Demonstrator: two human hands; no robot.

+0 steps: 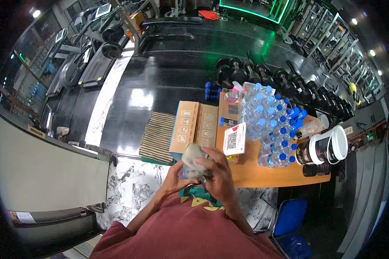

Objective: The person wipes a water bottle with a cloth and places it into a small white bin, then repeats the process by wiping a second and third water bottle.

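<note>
Close to my chest, both hands meet around a pale greyish cloth (pixel 193 156). My right hand (pixel 219 175) is closed on the cloth from the right, its fingers bent over the top. From the left, my left hand (pixel 175 180) wraps round a clear, bluish thing (pixel 183 173) under the cloth. Most of that thing is hidden by the cloth and fingers, so its kind cannot be made out. Just beyond my hands stands a brown cardboard box (pixel 186 125) with printed symbols.
A wooden table (pixel 255 176) holds clear water bottles (pixel 263 110) with blue caps, a QR-code sign (pixel 234 140) and a white-lidded tub (pixel 338 144). A striped mat (pixel 158 136) lies left of the box. Dumbbells (pixel 285 82) line the back; a blue chair (pixel 291 218) stands right.
</note>
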